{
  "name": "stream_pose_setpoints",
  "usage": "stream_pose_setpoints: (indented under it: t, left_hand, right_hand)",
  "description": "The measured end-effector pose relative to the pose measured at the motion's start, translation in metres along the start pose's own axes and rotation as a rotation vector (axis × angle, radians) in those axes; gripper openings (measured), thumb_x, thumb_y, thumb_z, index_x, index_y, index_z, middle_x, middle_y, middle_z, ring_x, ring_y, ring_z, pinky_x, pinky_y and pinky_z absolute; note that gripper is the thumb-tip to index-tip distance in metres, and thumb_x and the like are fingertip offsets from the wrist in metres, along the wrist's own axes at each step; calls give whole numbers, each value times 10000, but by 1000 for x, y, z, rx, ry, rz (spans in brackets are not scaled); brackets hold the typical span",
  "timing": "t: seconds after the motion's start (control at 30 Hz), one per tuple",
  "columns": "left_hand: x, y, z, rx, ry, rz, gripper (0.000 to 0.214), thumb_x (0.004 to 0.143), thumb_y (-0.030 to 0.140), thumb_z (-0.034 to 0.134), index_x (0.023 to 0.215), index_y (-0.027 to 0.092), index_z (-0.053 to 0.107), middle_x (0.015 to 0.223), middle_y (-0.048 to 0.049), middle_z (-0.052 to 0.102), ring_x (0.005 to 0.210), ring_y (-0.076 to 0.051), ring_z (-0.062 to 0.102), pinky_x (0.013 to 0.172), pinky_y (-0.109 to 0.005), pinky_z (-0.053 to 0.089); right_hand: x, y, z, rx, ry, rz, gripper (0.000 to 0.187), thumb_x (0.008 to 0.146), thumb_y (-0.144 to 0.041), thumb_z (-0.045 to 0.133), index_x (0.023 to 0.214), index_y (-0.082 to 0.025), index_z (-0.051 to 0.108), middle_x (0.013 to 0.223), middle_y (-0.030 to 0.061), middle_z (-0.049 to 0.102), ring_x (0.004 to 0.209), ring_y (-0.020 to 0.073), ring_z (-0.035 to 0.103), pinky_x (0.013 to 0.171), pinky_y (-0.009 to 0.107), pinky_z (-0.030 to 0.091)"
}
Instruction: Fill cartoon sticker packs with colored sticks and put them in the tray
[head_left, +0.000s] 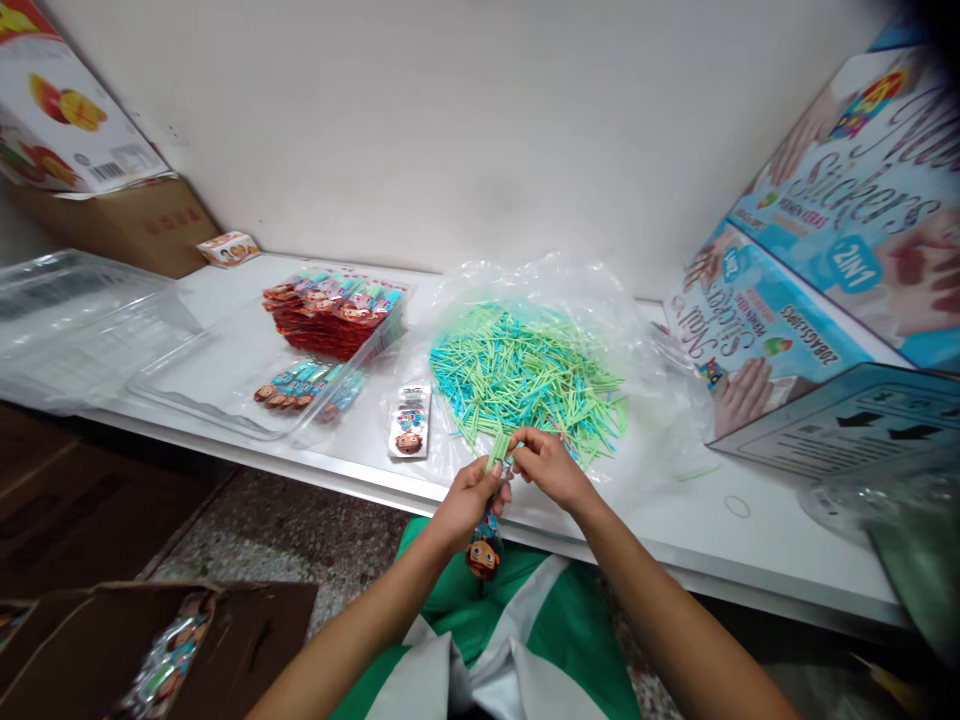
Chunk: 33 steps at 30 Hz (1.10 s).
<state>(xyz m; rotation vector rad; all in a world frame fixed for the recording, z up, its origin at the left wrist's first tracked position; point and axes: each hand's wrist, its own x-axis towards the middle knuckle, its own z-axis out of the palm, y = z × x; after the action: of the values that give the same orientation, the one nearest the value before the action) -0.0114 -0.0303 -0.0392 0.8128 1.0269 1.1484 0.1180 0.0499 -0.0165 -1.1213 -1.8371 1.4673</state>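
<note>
Left hand [474, 492] gripping packet [484, 557] and green sticks [498, 449], right hand [546, 466] curled beside, hold unclear

You wear bright green clothing [585, 630] with broad off-white panels [525, 607], its fabric loosely creased. Your forearms [375, 610] are bare, and so are your left hand [466, 503] and right hand [550, 470].

soft light brightens the wall [465, 130] and tabletop [787, 530], glare flecks the clear plastic bag [570, 280], the floor [337, 560] sits dim, and the upper right corner blackens.
</note>
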Motion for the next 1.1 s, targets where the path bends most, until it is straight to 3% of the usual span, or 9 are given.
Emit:
stream_pose_setpoints:
  t: [0.27, 0.53, 0.73, 1.1]
  left_hand:
    - [1, -1, -1, -29, -12, -13, 328, 824, 478, 494, 822, 150, 499, 608, 27, 506, 435, -46, 393, 443, -190, 267]
    - [-1, 1, 1, -85, -40, -51, 349, 796, 494, 528, 831, 147, 505, 617, 17, 535, 429, -48, 411, 449, -191, 287]
    - [0, -3, 2, -114, -12, -47, 341, 798, 486, 531, 822, 147, 497, 601, 16, 537, 414, -49, 402, 437, -191, 278]
    - [-1, 1, 3, -134, -31, -50, 336, 792, 476, 544, 804, 145, 488, 596, 21, 530, 408, -46, 391, 433, -196, 269]
  right_hand:
    - [-5, -4, -2, -28, 1, -53, 221, 795, -365, 507, 835, -168, 598, 597, -33, 512, 524, 99, 457, 509, 226, 371]
    - [-2, 0, 2, -58, 35, -54, 71, 754, -232, 493, 731, -181, 536, 589, -45, 494, 534, 100, 458, 520, 222, 370]
    - [-4, 2, 5, 30, 74, -61, 176, 748, -221, 494, 907, -179, 556, 807, 6, 586, 675, 123, 531, 578, 233, 410]
    - [-4, 2, -1, -3, 5, -115, 181, 798, -332, 534, 832, -173, 614, 704, -16, 563, 629, 112, 498, 583, 234, 402]
